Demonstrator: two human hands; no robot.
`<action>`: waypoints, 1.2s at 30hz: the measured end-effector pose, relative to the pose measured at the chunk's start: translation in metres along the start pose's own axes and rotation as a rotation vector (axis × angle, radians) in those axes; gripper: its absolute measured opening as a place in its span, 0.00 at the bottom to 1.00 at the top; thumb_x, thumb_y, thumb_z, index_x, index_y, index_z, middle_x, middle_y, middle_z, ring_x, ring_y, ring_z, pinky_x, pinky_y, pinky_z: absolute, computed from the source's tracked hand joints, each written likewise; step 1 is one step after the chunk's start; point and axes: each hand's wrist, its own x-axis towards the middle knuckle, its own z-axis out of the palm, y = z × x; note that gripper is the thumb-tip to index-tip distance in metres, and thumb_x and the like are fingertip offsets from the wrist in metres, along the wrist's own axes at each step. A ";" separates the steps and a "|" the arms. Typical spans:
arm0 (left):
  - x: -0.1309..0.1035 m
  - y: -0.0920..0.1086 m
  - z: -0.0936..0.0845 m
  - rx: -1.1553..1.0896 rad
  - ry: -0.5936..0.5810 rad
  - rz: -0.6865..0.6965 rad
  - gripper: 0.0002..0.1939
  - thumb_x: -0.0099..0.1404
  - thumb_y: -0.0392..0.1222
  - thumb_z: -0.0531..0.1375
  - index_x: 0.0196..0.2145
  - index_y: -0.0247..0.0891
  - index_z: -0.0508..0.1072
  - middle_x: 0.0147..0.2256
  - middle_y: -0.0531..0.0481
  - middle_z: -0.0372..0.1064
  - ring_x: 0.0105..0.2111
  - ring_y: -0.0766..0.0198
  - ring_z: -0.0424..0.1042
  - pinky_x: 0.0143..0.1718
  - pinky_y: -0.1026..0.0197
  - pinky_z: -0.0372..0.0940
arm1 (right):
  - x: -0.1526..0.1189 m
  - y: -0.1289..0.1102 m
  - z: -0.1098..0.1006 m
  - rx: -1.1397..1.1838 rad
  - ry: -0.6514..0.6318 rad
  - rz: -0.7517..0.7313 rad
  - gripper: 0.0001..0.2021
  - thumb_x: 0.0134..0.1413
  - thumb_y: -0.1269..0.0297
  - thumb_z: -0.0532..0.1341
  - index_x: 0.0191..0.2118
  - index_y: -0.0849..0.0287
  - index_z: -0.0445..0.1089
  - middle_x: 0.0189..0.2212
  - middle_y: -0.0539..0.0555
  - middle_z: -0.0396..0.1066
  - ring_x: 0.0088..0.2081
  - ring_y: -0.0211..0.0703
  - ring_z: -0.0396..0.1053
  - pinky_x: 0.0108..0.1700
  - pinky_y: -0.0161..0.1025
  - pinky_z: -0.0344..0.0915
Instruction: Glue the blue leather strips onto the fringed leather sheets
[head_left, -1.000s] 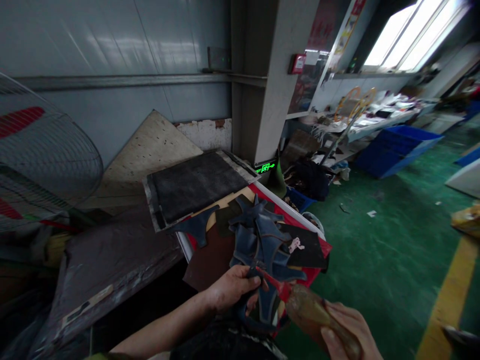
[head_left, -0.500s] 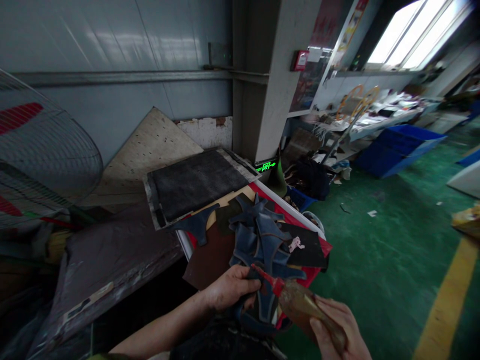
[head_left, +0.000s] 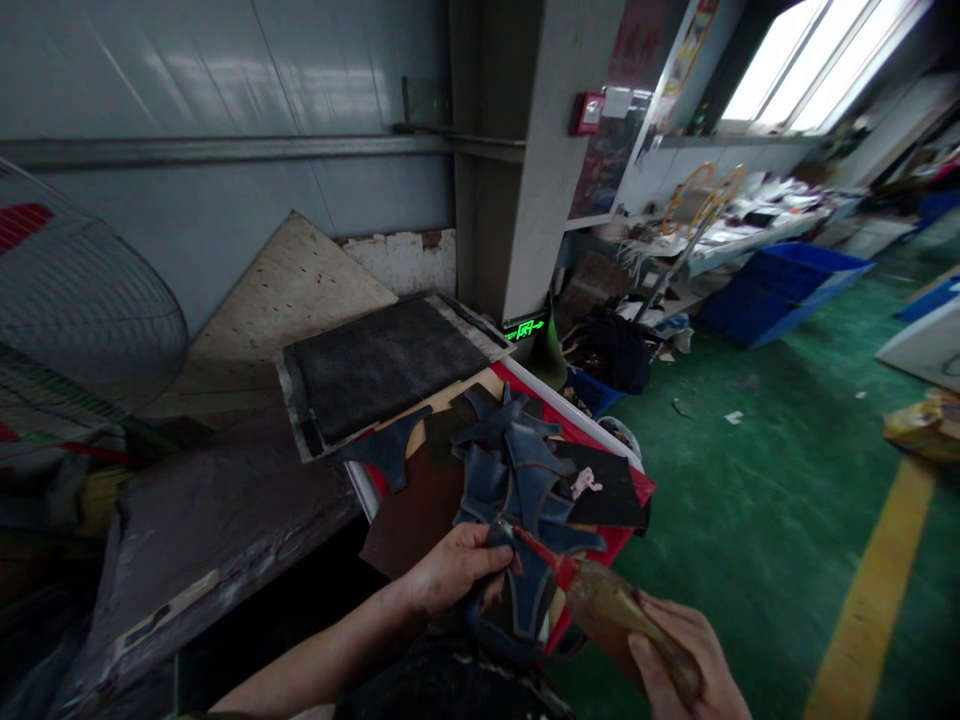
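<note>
My left hand (head_left: 457, 572) pinches the end of a dark blue leather piece (head_left: 501, 532) between thumb and fingers. In my right hand (head_left: 690, 655) is a murky yellow-brown squeeze bottle (head_left: 615, 610), probably for glue, with a red nozzle (head_left: 562, 570). The nozzle points left, its thin tip at or very near the edge of the held piece; whether it touches I cannot tell. Just beyond my hands lies a heap of similar blue leather pieces (head_left: 525, 465). A separate blue piece (head_left: 394, 450) rests to the left of the heap.
A black-topped board (head_left: 390, 365) lies at the table's back. Beneath the heap are a brown sheet (head_left: 416, 510) and a black sheet (head_left: 611, 490) with a crumpled pink scrap (head_left: 586, 483). A caged fan (head_left: 82, 320) stands left; blue bins (head_left: 780, 290) stand on the green floor.
The view has shifted slightly, so the surroundings sit a little further left. The held leather piece has tilted up at its end, and the nozzle tip has moved slightly along its edge.
</note>
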 end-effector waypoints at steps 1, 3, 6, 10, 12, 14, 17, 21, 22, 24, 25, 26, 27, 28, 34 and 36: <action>0.000 0.000 -0.001 -0.004 0.002 0.010 0.22 0.56 0.58 0.63 0.30 0.33 0.70 0.12 0.57 0.61 0.11 0.73 0.55 0.16 0.68 0.51 | -0.003 0.003 -0.003 -0.011 0.001 0.017 0.10 0.55 0.64 0.62 0.44 0.54 0.70 0.40 0.54 0.72 0.42 0.43 0.70 0.42 0.39 0.69; -0.001 0.000 -0.003 -0.008 0.008 0.028 0.21 0.57 0.57 0.62 0.29 0.33 0.70 0.12 0.58 0.60 0.11 0.73 0.55 0.18 0.68 0.53 | -0.007 0.009 -0.010 -0.016 0.005 0.059 0.10 0.56 0.64 0.62 0.45 0.54 0.70 0.41 0.54 0.71 0.41 0.41 0.70 0.40 0.36 0.69; 0.000 0.001 -0.002 0.001 0.000 0.025 0.20 0.57 0.56 0.63 0.29 0.32 0.71 0.12 0.58 0.61 0.11 0.73 0.56 0.18 0.68 0.52 | -0.005 0.004 -0.013 0.041 0.036 0.089 0.09 0.57 0.66 0.60 0.44 0.54 0.70 0.41 0.54 0.70 0.41 0.39 0.70 0.40 0.33 0.68; 0.001 0.003 0.005 0.023 -0.012 -0.010 0.23 0.53 0.59 0.64 0.30 0.32 0.71 0.12 0.58 0.60 0.12 0.73 0.55 0.15 0.68 0.50 | 0.007 -0.017 0.000 0.119 0.015 0.051 0.09 0.57 0.66 0.60 0.44 0.54 0.70 0.41 0.53 0.71 0.44 0.39 0.70 0.45 0.33 0.68; 0.001 0.004 0.008 0.036 -0.002 -0.018 0.24 0.52 0.59 0.65 0.30 0.32 0.71 0.13 0.57 0.61 0.12 0.73 0.55 0.15 0.69 0.48 | 0.011 -0.021 0.008 0.119 -0.010 0.034 0.08 0.57 0.66 0.60 0.44 0.54 0.70 0.40 0.53 0.71 0.44 0.38 0.70 0.45 0.33 0.68; -0.001 0.003 0.008 0.043 0.002 -0.024 0.24 0.52 0.59 0.65 0.30 0.32 0.71 0.14 0.57 0.62 0.13 0.74 0.55 0.15 0.69 0.48 | 0.010 -0.018 0.012 0.102 -0.006 0.044 0.09 0.57 0.66 0.61 0.44 0.54 0.69 0.40 0.52 0.71 0.43 0.38 0.70 0.45 0.33 0.68; -0.004 0.002 0.004 0.054 -0.013 -0.005 0.22 0.53 0.57 0.64 0.30 0.32 0.71 0.14 0.57 0.62 0.12 0.74 0.56 0.15 0.69 0.49 | 0.004 -0.008 0.010 0.069 0.015 0.103 0.09 0.56 0.65 0.62 0.44 0.54 0.70 0.41 0.53 0.70 0.43 0.38 0.70 0.44 0.33 0.67; -0.004 -0.001 -0.004 0.084 -0.006 0.021 0.21 0.57 0.56 0.62 0.31 0.32 0.71 0.14 0.57 0.61 0.12 0.73 0.55 0.15 0.69 0.50 | 0.003 -0.006 0.002 0.062 0.097 0.197 0.08 0.57 0.64 0.60 0.44 0.54 0.70 0.41 0.52 0.70 0.42 0.38 0.69 0.44 0.33 0.66; -0.003 -0.002 -0.005 0.092 -0.009 0.016 0.21 0.57 0.56 0.62 0.31 0.32 0.71 0.14 0.57 0.62 0.12 0.73 0.55 0.15 0.69 0.50 | 0.003 -0.009 0.002 0.076 0.113 0.193 0.08 0.58 0.65 0.60 0.43 0.54 0.70 0.41 0.52 0.70 0.42 0.38 0.70 0.44 0.33 0.66; -0.002 -0.003 -0.005 0.120 -0.033 0.002 0.21 0.57 0.57 0.61 0.32 0.32 0.71 0.15 0.57 0.62 0.13 0.73 0.55 0.16 0.69 0.50 | 0.006 -0.015 0.003 0.122 0.101 0.139 0.08 0.57 0.66 0.60 0.43 0.53 0.70 0.41 0.52 0.70 0.42 0.39 0.70 0.43 0.34 0.67; -0.002 -0.003 -0.004 0.141 -0.047 -0.001 0.21 0.57 0.57 0.61 0.32 0.32 0.71 0.16 0.57 0.62 0.14 0.73 0.55 0.16 0.69 0.50 | 0.008 -0.018 0.005 0.139 0.074 0.104 0.08 0.56 0.66 0.60 0.43 0.53 0.70 0.41 0.52 0.70 0.43 0.39 0.70 0.44 0.34 0.68; -0.002 -0.003 -0.002 0.167 -0.056 0.000 0.21 0.58 0.57 0.61 0.32 0.33 0.71 0.16 0.57 0.61 0.14 0.73 0.55 0.17 0.69 0.50 | 0.009 -0.020 0.007 0.148 0.044 0.073 0.08 0.56 0.66 0.61 0.43 0.53 0.70 0.41 0.52 0.71 0.43 0.40 0.70 0.44 0.35 0.68; -0.002 -0.002 -0.001 0.202 -0.058 0.004 0.21 0.58 0.57 0.60 0.32 0.33 0.71 0.17 0.58 0.60 0.15 0.73 0.55 0.17 0.69 0.49 | 0.010 -0.021 0.009 0.145 0.017 0.061 0.08 0.55 0.66 0.62 0.43 0.53 0.70 0.40 0.52 0.71 0.43 0.40 0.70 0.44 0.35 0.68; -0.003 0.000 0.001 0.250 -0.049 0.018 0.20 0.59 0.56 0.59 0.31 0.33 0.71 0.17 0.58 0.60 0.15 0.73 0.55 0.18 0.69 0.50 | 0.012 -0.021 0.010 0.132 0.001 0.069 0.09 0.55 0.66 0.62 0.43 0.53 0.70 0.40 0.52 0.71 0.44 0.40 0.70 0.45 0.34 0.68; -0.018 0.015 -0.002 1.022 0.086 0.344 0.14 0.68 0.44 0.51 0.36 0.36 0.74 0.28 0.52 0.71 0.28 0.66 0.69 0.30 0.66 0.61 | 0.020 -0.016 -0.006 0.111 0.093 0.293 0.08 0.56 0.60 0.62 0.41 0.53 0.71 0.38 0.51 0.72 0.39 0.37 0.71 0.40 0.30 0.68; -0.023 0.019 -0.008 1.332 0.122 0.523 0.14 0.67 0.38 0.50 0.44 0.37 0.73 0.33 0.49 0.74 0.31 0.62 0.72 0.35 0.62 0.63 | 0.022 -0.016 -0.015 0.160 0.088 0.334 0.08 0.55 0.60 0.62 0.40 0.52 0.72 0.37 0.50 0.72 0.37 0.37 0.71 0.37 0.29 0.68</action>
